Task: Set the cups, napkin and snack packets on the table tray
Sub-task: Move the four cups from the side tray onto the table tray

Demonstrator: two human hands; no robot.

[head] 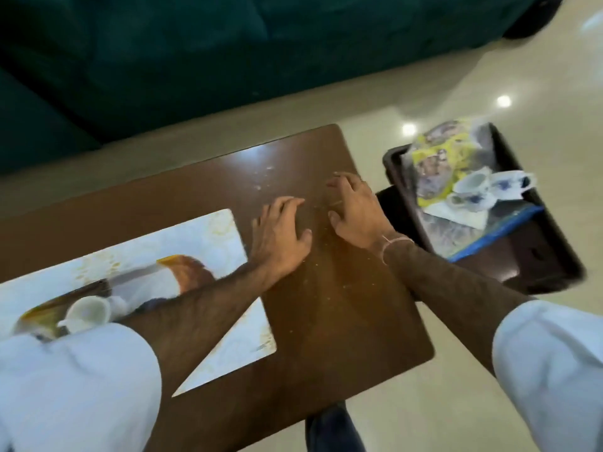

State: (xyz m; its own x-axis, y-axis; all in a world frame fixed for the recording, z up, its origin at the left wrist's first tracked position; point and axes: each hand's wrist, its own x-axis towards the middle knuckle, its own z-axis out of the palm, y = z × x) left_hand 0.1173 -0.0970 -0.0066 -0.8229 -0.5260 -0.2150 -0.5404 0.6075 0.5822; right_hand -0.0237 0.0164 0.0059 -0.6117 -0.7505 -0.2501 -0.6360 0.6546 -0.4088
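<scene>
My left hand (282,234) and my right hand (354,208) lie flat on the brown table (342,305), fingers spread, holding nothing. To the right stands a dark tray (538,265) on a lower stand. It holds white cups with blue flowers (479,187), a white napkin (456,213) under them, a yellow snack packet (447,154) and a clear packet with a blue edge (489,233). Another white cup (88,313) sits on a printed placemat (202,243) at the table's left, partly behind my left sleeve.
Crumbs are scattered on the table around my hands. A dark green sofa (228,53) runs along the far side. Glossy cream floor tiles (456,386) surround the table. A dark shoe (332,429) shows below the table's near edge.
</scene>
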